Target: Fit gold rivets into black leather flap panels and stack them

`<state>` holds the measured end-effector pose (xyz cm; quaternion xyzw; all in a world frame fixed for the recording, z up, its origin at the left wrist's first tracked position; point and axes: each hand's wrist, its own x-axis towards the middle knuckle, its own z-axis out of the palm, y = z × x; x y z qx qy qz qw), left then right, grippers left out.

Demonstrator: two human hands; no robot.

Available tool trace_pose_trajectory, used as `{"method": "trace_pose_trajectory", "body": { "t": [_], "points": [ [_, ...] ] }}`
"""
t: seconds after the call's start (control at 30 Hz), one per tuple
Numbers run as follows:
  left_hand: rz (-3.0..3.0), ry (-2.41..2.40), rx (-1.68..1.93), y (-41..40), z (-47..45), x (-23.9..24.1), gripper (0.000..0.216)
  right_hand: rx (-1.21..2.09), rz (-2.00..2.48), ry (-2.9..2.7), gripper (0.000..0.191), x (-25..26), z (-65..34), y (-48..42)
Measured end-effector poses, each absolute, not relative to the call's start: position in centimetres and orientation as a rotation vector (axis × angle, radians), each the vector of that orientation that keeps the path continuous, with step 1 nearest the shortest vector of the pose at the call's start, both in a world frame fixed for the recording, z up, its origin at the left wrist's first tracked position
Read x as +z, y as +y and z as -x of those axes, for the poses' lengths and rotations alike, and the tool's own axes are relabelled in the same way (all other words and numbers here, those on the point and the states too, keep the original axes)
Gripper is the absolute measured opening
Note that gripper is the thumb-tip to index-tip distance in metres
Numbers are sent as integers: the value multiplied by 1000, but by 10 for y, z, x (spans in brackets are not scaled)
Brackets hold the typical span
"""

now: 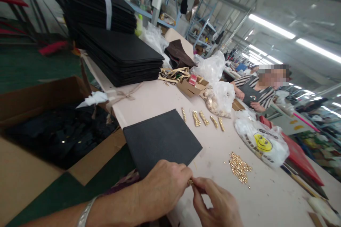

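My left hand and my right hand meet fingertip to fingertip at the table's near edge. Pinched between them is a small gold metal piece, mostly covered by the fingers. A flat black panel lies just beyond my left hand, partly hidden by it. To the right, a loose pile of small gold metal pieces is spread on the pale table. Several short rows of gold pieces lie farther back, past the panel's right corner.
A tall stack of black panels stands at the back left. Below the table's left edge is a cardboard box of dark pieces. Clear plastic bags and a smiley-face bag are across the table. A person sits at the far side.
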<state>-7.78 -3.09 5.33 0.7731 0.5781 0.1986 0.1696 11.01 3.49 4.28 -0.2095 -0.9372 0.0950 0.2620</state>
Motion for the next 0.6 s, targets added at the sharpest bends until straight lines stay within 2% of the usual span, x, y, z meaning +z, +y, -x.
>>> {"method": "trace_pose_trajectory", "body": {
  "t": [0.23,0.6],
  "points": [
    [-2221,1618,504,-31,84,49,18,131,595,-2521,24,28,-98,31],
    [-2110,1696,435,-34,94,51,17,125,695,-2398,17,20,-72,28]
  ]
}}
